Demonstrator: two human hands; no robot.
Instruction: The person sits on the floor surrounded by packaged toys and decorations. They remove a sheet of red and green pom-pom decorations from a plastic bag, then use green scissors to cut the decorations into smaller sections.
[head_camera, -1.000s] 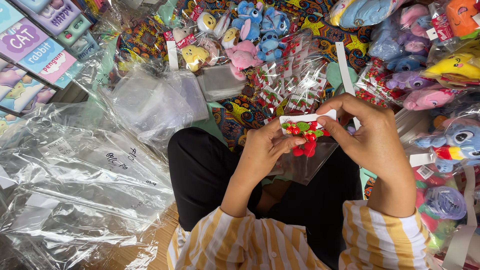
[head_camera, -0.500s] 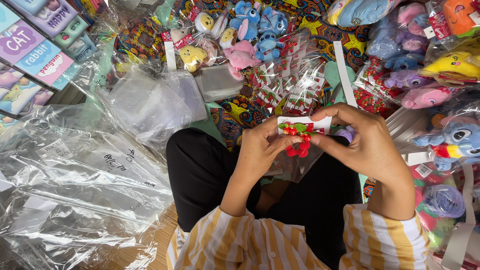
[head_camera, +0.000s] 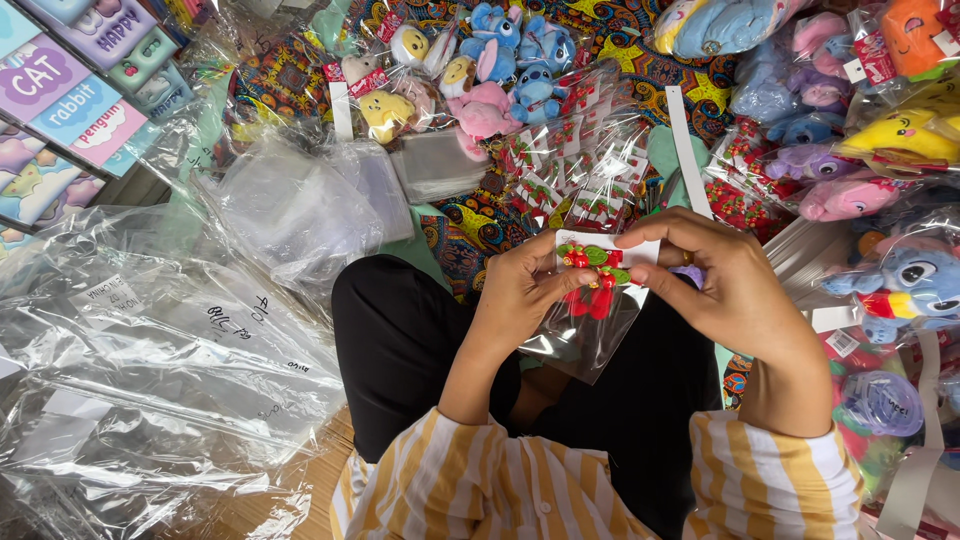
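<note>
Head view: the left hand (head_camera: 520, 290) and right hand (head_camera: 725, 290) have drawn slightly closer to the lap than a second ago, fingers still pinched on the white card with red-and-green hair clips (head_camera: 597, 270). Its clear plastic sleeve (head_camera: 585, 340) hangs toward six o'clock, the card only partly inside.

left hand (head_camera: 520, 290) shifted lower on strawberry clip card (head_camera: 598, 270), right hand (head_camera: 725, 290) closer
</note>
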